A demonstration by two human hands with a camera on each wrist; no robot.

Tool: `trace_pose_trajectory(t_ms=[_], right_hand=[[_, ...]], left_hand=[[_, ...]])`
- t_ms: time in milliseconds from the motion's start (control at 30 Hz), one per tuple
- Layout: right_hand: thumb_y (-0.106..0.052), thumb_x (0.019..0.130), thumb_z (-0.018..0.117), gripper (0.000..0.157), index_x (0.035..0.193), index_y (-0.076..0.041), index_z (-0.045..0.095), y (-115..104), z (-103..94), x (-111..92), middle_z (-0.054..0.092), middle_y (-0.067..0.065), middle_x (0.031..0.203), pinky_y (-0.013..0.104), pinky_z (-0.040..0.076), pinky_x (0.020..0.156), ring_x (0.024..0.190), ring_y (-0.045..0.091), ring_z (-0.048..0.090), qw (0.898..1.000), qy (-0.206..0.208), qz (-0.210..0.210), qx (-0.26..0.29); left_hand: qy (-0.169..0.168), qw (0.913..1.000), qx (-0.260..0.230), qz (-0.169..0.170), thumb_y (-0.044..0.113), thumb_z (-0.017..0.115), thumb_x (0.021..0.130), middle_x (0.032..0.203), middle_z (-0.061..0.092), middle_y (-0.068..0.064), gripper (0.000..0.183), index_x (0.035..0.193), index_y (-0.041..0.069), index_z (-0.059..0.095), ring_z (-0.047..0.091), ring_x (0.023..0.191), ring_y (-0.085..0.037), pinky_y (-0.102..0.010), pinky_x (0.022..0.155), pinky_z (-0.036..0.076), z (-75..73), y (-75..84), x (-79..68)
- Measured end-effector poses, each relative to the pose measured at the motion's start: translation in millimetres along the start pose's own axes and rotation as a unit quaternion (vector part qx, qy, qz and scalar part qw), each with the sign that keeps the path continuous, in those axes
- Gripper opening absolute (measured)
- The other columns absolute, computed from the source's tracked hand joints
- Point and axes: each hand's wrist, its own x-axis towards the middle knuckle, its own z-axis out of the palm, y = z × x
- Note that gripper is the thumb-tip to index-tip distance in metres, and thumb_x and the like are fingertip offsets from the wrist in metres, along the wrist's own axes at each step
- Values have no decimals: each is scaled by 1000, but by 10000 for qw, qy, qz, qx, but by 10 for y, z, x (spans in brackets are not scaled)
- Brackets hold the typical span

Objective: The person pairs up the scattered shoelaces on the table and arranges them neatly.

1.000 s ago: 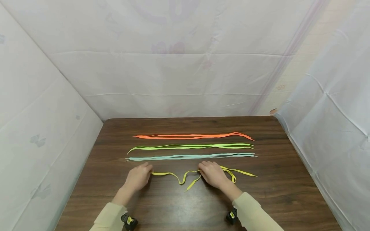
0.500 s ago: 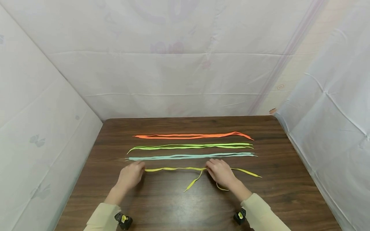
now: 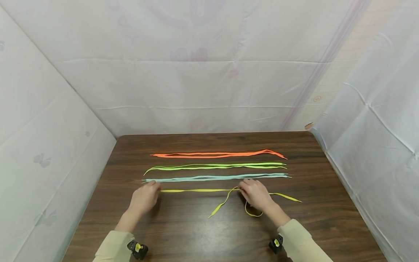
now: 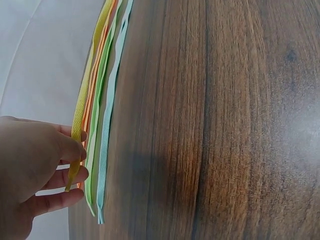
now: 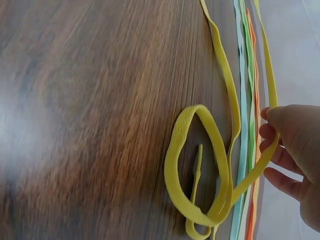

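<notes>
A yellow shoelace point(image 3: 199, 190) stretches nearly straight between the two hands. My left hand point(image 3: 144, 198) pinches it close to one tip; in the left wrist view that tip point(image 4: 71, 180) pokes out past the thumb. Farther along, my right hand point(image 3: 256, 194) pinches the yellow lace between thumb and fingers. Below the right hand, slack yellow lace point(image 5: 172, 165) curls in a loop on the table, seen in the right wrist view. One loose yellow end point(image 3: 217, 209) points toward the near edge, another point(image 3: 288, 197) lies to the right. Whether these belong to one lace or two, I cannot tell.
Beyond the hands, light blue laces point(image 3: 212, 178), green laces point(image 3: 212, 166) and orange laces point(image 3: 212, 155) lie in roughly parallel rows across the brown wooden table point(image 3: 183, 233). White sheeting point(image 3: 209, 91) hangs behind the table and along both sides.
Both hands have moved apart, the left to the left and the right to the right. The wavy yellow lace between them has been pulled nearly straight. The other laces lie as before.
</notes>
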Motion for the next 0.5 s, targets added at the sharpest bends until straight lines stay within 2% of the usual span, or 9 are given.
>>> trace_pose_trajectory(t_ms=[300, 500], right_hand=[[-13, 73, 66, 8, 80, -16, 62, 139, -30, -70, 56, -7, 75, 28, 43, 60, 68, 11, 52, 9998, 153, 109, -14], [-12, 73, 67, 10, 81, -14, 63, 255, -75, -137, 56, -5, 75, 30, 43, 60, 67, 13, 52, 9995, 259, 180, -21]], left_hand=[[90, 9999, 1, -131, 4, 65, 73, 77, 58, -1, 9, 78, 11, 61, 56, 61, -16, -29, 45, 41, 60, -111, -73], [132, 9994, -78, -299, 4, 64, 74, 78, 58, -3, 9, 78, 10, 60, 56, 59, -18, -30, 42, 39, 40, -194, -126]])
